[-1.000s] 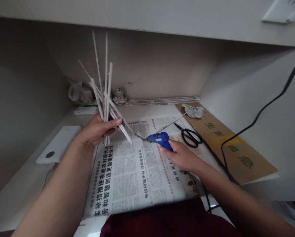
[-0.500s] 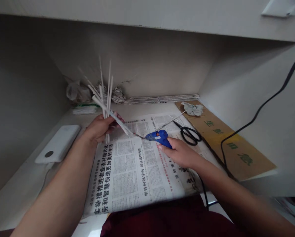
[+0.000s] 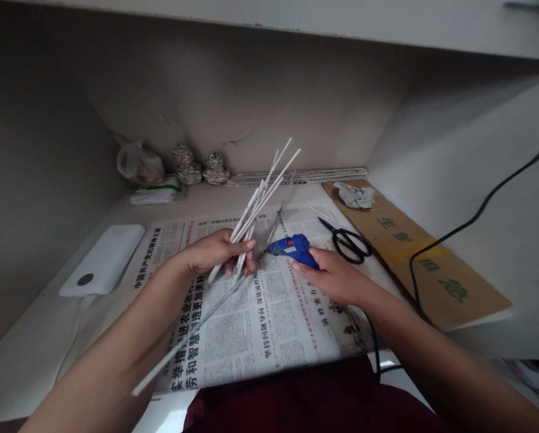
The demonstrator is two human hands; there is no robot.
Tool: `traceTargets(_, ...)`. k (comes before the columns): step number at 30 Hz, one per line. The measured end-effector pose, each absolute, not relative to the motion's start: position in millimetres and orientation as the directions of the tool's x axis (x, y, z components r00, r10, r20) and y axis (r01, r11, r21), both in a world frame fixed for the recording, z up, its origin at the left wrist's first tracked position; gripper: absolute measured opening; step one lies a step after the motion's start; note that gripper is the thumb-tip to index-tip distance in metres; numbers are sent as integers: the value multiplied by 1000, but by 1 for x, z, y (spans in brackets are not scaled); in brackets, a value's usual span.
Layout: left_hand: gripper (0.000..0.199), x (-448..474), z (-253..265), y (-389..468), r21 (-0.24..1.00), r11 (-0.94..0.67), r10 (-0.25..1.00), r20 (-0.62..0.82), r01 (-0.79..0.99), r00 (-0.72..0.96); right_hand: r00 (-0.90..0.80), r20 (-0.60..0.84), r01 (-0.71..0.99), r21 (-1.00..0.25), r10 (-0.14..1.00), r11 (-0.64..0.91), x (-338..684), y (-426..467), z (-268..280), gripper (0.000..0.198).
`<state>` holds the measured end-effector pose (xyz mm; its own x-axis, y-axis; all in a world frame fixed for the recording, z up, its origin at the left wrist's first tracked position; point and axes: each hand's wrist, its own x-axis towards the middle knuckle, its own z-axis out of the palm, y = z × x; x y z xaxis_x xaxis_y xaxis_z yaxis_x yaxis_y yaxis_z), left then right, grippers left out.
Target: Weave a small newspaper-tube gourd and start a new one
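My left hand is closed round a bundle of thin rolled-paper sticks, which lean up and to the right. One longer stick slants from the fingers down toward my left forearm. My right hand grips a blue hot glue gun, its nozzle pointing left, close beside the fingers of my left hand. Whether the nozzle touches a stick, I cannot tell. Both hands are above a newspaper sheet. Black-handled scissors lie just beyond my right hand.
At the back stand small woven gourd shapes, a plastic bag and a row of paper sticks. A white power bank lies left. Cardboard with crumpled paper lies right, near a black cable.
My left hand has moved right and turned, so the bundle now leans right. The long stick swung from near the glue gun to point down-left. My right hand has barely moved.
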<state>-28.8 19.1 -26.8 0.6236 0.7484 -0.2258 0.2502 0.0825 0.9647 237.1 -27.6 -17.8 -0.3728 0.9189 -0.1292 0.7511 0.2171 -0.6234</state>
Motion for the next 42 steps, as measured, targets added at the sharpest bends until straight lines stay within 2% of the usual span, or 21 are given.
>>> traceTargets(3,39,-26,-27,17,968,125,717,-240,217,654,-382,-127,754,-616,915,230,238,-28,-17,31)
traceTargets(7,39,-28,-25,18,957,130,725,-270,260,633,-390,-120,753,-612,913,241,238,-28,-16,31)
traceTargets(9,38,-32,-24,21,956,127,807,-254,263,534,-400,-121,755,-606,909,251,238,-28,-14,31)
traceTargets(12,38,-37,-25,27,976,122,952,-166,179,256,-394,-129,770,-587,910,250,237,-28,-11,32)
traceTargets(14,38,-37,-27,30,990,75,989,-89,121,118,-375,-131,784,-573,918,239,236,-29,-10,32)
traceTargets(17,34,-32,-30,32,995,-38,999,35,91,35,-368,-125,792,-561,921,240,235,-30,-10,31)
traceTargets(21,32,-22,-33,31,989,-133,991,132,60,24,-374,-121,794,-555,920,250,235,-30,-11,32)
traceTargets(34,36,-10,-40,27,971,-74,996,61,228,65,-371,-118,767,-598,921,232,235,-28,-19,31)
traceTargets(42,28,-10,-39,26,952,-143,989,128,270,72,-338,-133,754,-631,931,184,236,-29,-21,34)
